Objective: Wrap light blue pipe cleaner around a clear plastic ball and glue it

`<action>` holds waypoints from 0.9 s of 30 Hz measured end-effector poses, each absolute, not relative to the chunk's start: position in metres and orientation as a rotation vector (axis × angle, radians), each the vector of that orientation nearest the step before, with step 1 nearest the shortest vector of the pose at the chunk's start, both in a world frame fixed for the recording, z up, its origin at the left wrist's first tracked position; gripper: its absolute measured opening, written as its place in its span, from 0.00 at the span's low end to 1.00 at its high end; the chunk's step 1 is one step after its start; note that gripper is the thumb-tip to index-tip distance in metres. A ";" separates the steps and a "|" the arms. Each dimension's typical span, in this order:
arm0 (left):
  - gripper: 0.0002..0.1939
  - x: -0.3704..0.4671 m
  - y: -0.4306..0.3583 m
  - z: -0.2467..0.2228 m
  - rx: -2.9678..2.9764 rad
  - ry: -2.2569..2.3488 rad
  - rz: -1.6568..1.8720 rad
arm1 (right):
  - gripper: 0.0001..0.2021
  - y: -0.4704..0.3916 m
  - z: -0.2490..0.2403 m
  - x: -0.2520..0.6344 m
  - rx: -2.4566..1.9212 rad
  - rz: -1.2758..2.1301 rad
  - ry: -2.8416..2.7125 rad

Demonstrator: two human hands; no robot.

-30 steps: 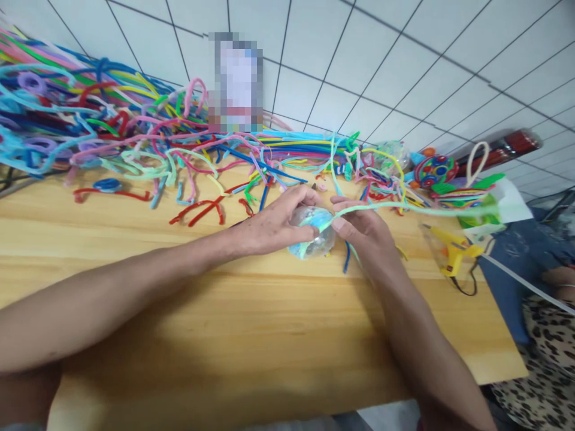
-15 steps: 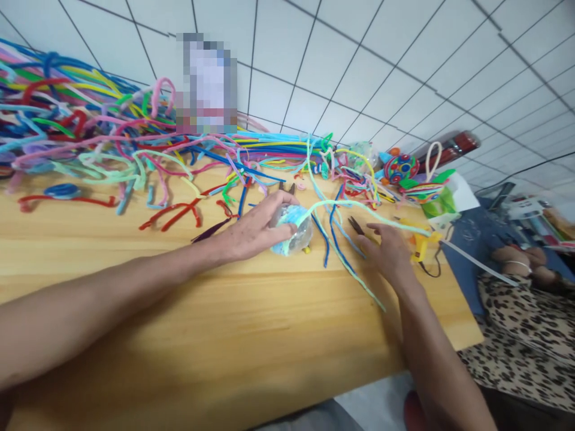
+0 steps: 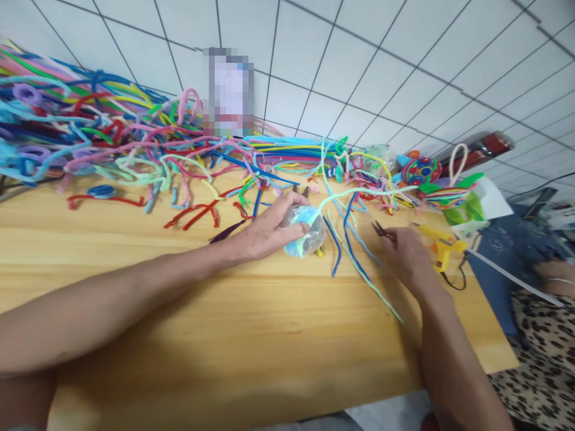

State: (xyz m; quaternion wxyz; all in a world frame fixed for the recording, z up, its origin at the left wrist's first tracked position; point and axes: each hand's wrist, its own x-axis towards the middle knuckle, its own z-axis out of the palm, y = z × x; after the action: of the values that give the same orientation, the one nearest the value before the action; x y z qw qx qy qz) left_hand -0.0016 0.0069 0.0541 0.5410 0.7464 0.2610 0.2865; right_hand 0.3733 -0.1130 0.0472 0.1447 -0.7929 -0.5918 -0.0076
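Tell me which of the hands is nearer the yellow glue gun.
Right. The right hand is close beside the yellow glue gun; the left hand is farther off, holding the clear ball.

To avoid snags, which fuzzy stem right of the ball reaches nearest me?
The pale green stem slanting across the table; its tip lies closest. The dark blue stems, light blue stem and arching green stem end farther away.

Craft work area: colored pipe cleaners [image 3: 108, 120] heaped along the bench [image 3: 224, 335] rear; glue gun [image 3: 444, 245] at bench right end.
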 end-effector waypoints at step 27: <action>0.19 -0.003 0.008 0.061 1.765 0.605 0.672 | 0.11 -0.123 0.083 0.221 -1.414 -0.387 -2.306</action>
State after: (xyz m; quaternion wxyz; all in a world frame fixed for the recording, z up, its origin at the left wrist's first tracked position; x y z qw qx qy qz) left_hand -0.0028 0.0076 0.0612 0.5474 0.7447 0.2554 0.2837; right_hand 0.2211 -0.1234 0.0830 0.2028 -0.5068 -0.8263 -0.1387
